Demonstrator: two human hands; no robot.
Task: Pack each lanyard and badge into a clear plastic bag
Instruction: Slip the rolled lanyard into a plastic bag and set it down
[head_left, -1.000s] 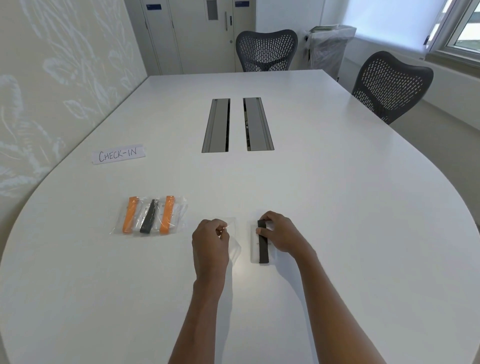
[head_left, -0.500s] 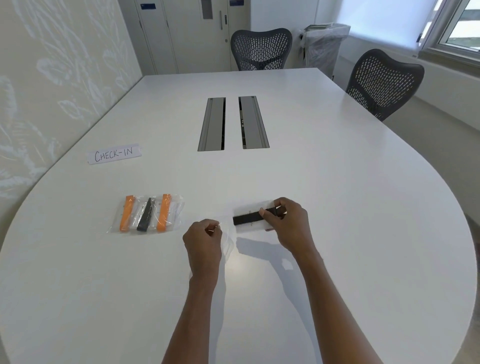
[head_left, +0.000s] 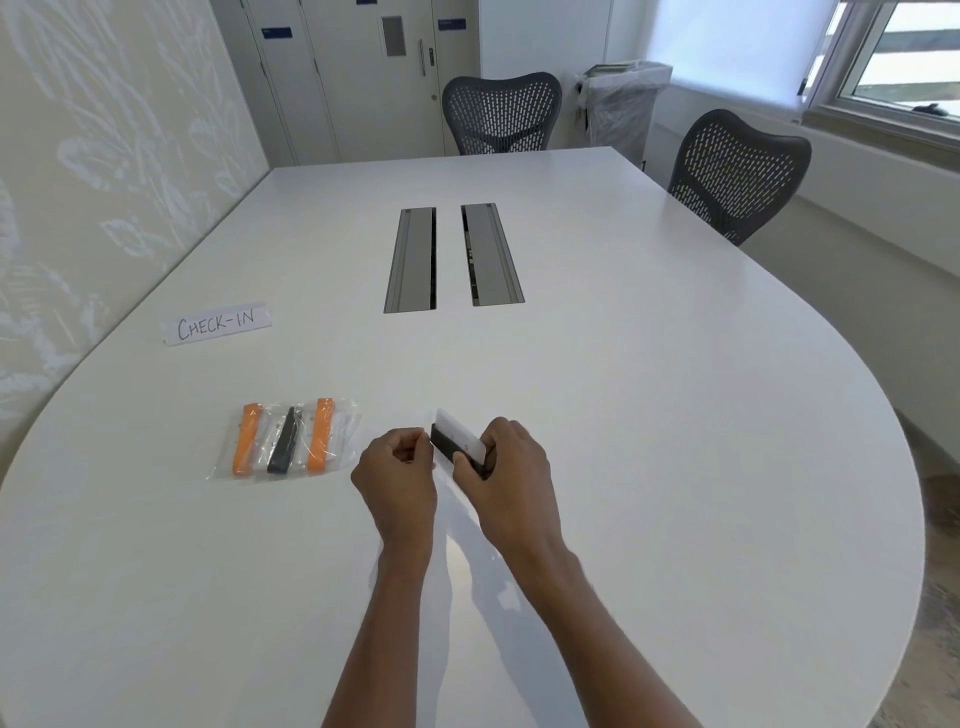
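Lanyards already packed lie on the left of the white tabletop (head_left: 649, 415). They are two orange ones and a black one, side by side in clear packed bags (head_left: 283, 439). Behind them, nearer the wall, is a paper sign (head_left: 215, 323) that says CHECK-IN.

Just right of the packed bags is the person's left hand (head_left: 397, 470). Its fingers are curled in, and the thumb and first finger pinch together. Between them there seems to be a thin clear bag (head_left: 415, 453), but it is very hard to see.

Right beside it is the right hand (head_left: 506, 467). Its fingers and thumb are wrapped round a folded black lanyard (head_left: 441, 440) with a white badge (head_left: 460, 434) lying against it. The thumb presses on the front of the badge. The free end of the lanyard points at the left hand and almost touches it. I cannot tell if it is inside the bag.

In the middle of the tabletop are two long grey cable slots (head_left: 452, 257). Two dark mesh chairs (head_left: 501, 111) stand at the far side and on the right.
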